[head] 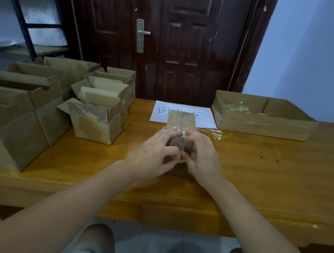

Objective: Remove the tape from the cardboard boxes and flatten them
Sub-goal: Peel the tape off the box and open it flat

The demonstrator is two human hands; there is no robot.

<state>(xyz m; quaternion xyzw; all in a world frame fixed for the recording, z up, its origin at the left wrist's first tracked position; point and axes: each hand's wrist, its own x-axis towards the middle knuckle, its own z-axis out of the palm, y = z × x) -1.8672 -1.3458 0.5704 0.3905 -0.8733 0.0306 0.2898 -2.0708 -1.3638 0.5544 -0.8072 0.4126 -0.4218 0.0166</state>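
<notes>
A small closed cardboard box (180, 120) stands on the wooden table (258, 174) in front of me, with clear tape (178, 142) running over its top and down its near side. My left hand (153, 155) grips the box's left side, fingers curled over the top edge and thumb at the near face. My right hand (203, 155) holds the right side, its fingers pinching at the tape near the bottom of the near face. The lower part of the box is hidden behind both hands.
Several open cardboard boxes (94, 120) crowd the table's left side. A shallow cardboard tray (263, 122) with crumpled tape stands at the back right. A white paper sheet (183, 111) with writing lies behind the box, with a loose tape strip (216, 133) beside it. A dark door (170, 35) is behind.
</notes>
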